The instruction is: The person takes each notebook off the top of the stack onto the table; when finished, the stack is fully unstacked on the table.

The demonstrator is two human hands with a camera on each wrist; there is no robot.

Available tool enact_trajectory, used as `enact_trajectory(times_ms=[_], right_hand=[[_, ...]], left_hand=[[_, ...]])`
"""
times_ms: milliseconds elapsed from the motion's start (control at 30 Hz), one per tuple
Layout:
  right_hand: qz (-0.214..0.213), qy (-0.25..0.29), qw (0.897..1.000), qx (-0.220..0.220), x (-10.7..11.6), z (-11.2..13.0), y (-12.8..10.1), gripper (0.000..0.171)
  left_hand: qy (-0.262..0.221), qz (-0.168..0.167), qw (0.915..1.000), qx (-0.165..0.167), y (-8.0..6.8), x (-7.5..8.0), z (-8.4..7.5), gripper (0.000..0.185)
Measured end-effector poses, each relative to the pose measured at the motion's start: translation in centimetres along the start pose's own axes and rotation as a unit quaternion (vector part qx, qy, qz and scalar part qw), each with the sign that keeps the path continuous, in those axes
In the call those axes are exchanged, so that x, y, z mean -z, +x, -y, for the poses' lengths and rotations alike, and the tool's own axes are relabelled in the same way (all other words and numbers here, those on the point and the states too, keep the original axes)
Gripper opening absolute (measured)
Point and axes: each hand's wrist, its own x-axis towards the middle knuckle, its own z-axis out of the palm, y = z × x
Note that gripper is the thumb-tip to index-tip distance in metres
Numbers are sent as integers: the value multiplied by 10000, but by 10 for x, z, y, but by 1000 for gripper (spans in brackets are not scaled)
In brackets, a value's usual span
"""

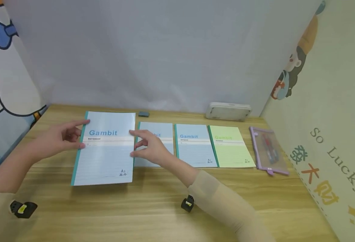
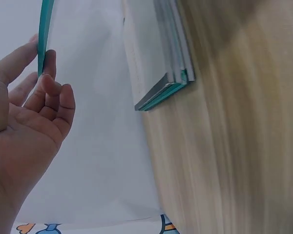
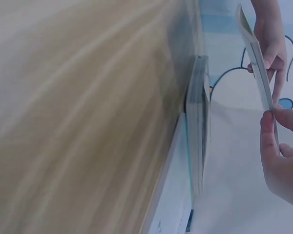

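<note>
Wooden desk: "Gambit" A5 notebook between both hands' fingers

On the wooden tabletop lie three notebooks in a row — two blue, one green. Right of them lies a clear purple pouch with pens inside. At the back edge — a white case and a small grey eraser, well apart.

Bare table in front open; 3 notebooks, pouch block right.
</note>
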Motion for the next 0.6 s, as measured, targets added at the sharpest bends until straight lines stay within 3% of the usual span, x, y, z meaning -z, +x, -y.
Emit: enact_trajectory(times_ms=[167, 600], right_hand=[[204, 135, 9997, -33, -5, -4, -14, 68], [908, -871, 9920, -27, -7, -19, -41, 77]], left_hand=[[167, 187, 9996, -104, -13, -13, 2, 82], [-203, 778, 9966, -180, -36, -53, 2, 80]])
